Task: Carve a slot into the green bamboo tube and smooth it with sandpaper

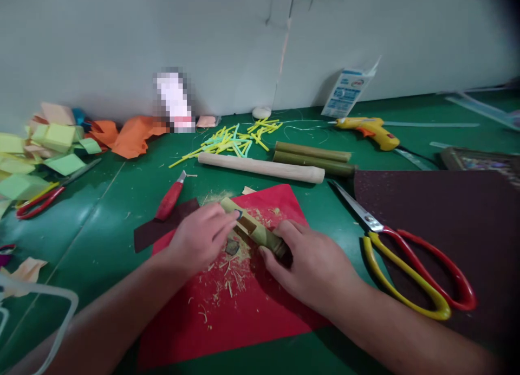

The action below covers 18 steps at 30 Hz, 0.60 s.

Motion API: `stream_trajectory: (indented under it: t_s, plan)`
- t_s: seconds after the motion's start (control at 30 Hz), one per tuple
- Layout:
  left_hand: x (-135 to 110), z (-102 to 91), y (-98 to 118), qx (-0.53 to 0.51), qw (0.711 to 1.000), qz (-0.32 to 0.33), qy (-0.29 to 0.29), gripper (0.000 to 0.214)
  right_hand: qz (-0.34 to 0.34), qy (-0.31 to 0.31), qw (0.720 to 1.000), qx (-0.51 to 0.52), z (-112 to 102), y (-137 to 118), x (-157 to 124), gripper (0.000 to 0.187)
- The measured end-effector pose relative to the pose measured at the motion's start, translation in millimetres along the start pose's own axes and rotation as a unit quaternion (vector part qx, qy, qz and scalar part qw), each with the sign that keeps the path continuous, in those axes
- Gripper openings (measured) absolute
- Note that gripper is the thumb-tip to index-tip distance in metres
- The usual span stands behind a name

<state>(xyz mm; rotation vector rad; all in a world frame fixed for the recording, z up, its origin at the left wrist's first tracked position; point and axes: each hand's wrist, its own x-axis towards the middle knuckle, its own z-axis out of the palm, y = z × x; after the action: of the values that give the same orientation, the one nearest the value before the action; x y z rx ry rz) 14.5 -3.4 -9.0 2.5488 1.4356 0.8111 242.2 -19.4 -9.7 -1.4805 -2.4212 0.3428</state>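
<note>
A short green bamboo stick (252,228) lies slanted over a red mat (260,304) strewn with shavings. My right hand (311,264) is closed round its near end. My left hand (199,238) is closed with its fingertips on the stick's far part, pinching something small and dark that I cannot make out. A red-handled knife (170,197) lies just left of the mat, beyond my left hand.
Large red-and-yellow scissors (406,261) lie on dark sandpaper (447,218) at the right. Behind the mat lie a wooden dowel (262,167), two bamboo sticks (312,157), yellow strips (233,139) and a glue gun (369,129). Paper scraps (52,147) and small red scissors (38,200) are at the left.
</note>
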Motion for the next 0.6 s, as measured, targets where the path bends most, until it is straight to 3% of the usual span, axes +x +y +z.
stream_trajectory:
  t_s: [0.1, 0.23, 0.6]
  plan:
    - [-0.1, 0.6, -1.3, 0.007, 0.999, -0.024, 0.029, 0.022, 0.005, 0.002, 1.000, -0.004, 0.2, -0.1, -1.0, 0.018]
    - [-1.6, 1.9, -0.7, -0.004, 1.000, 0.009, 0.000, 0.023, 0.007, -0.004, 1.000, 0.001, -0.4, 0.1, -1.6, 0.018]
    - [0.6, 0.4, -1.0, 0.028, 0.999, -0.010, 0.017, 0.023, 0.004, 0.004, 1.000, 0.004, 0.7, -0.6, -1.1, 0.015]
